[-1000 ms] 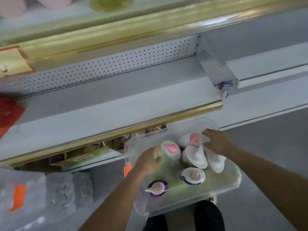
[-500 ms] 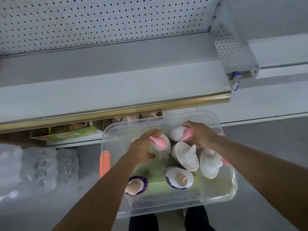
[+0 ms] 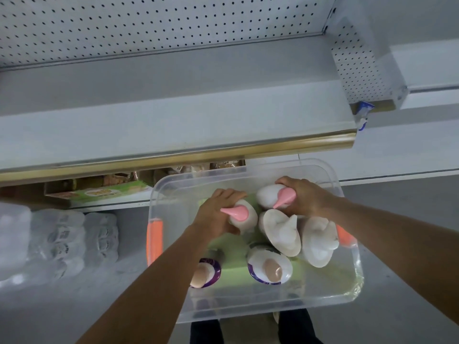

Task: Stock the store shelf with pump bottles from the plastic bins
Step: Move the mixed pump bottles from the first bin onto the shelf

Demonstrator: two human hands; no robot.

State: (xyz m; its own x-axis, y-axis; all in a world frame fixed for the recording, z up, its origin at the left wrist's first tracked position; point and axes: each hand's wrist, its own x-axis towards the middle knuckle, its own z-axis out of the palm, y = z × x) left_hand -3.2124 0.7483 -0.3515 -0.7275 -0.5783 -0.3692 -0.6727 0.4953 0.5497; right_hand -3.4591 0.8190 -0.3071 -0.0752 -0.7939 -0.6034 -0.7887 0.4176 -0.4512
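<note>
Both arms reach down into clear bin (image 3: 173, 189) at lower centre. Left hand (image 3: 217, 214) grip curls round pink-pump bottle (image 3: 242, 216); right hand (image 3: 301, 197) grip wraps second pink-pump bottle (image 3: 272, 197). Half second ago, same holds; a second ago, hands only touching. Shelf (image 3: 173, 120) bare above.

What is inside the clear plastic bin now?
Six pump bottles: two pink-topped, each gripped by a hand, two white, two purple-collared. Labels are hidden.
</note>
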